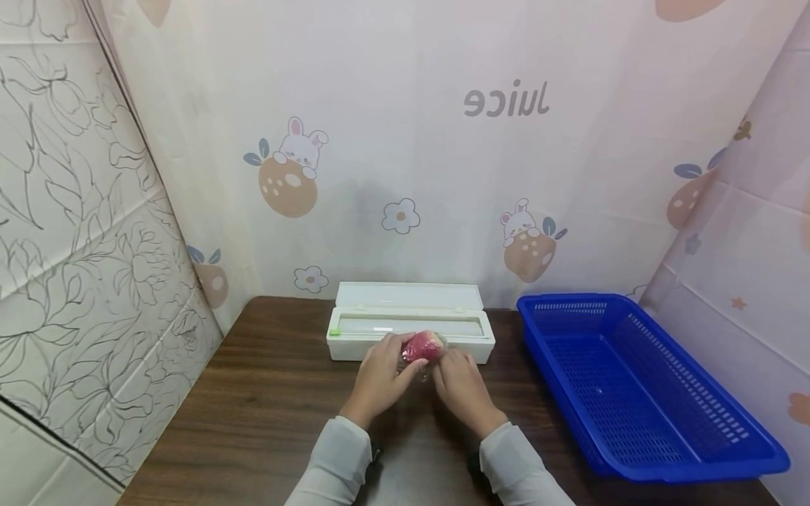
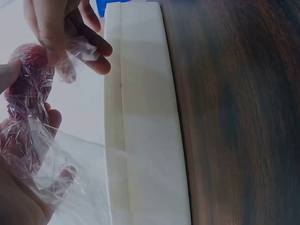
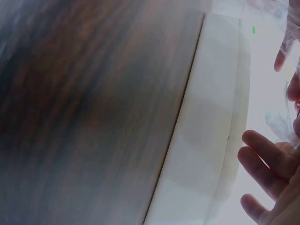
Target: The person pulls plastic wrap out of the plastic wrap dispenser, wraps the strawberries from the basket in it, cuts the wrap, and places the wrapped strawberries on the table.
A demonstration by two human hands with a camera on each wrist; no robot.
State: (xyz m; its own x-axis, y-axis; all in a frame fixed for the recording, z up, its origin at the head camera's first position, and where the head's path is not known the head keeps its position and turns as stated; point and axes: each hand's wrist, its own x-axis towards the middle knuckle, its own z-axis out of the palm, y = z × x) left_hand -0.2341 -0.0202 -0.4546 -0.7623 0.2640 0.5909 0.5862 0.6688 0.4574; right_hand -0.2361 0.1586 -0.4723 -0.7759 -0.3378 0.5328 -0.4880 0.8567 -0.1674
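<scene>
A round red item, perhaps a fruit, is wrapped in clear cling film. My left hand holds it, the thumb on its near side, above the front of a white cling film dispenser. In the left wrist view, loose film trails over the left palm and fingers. At the item's other end, my right hand pinches a gathered bit of film between thumb and fingers; its other fingers are spread apart in the right wrist view. The dispenser's lid stands raised at the back.
A blue perforated plastic basket stands on the right side of the dark wooden table. A small green slider sits at the dispenser's left end. Printed curtains hang behind the table and on both sides.
</scene>
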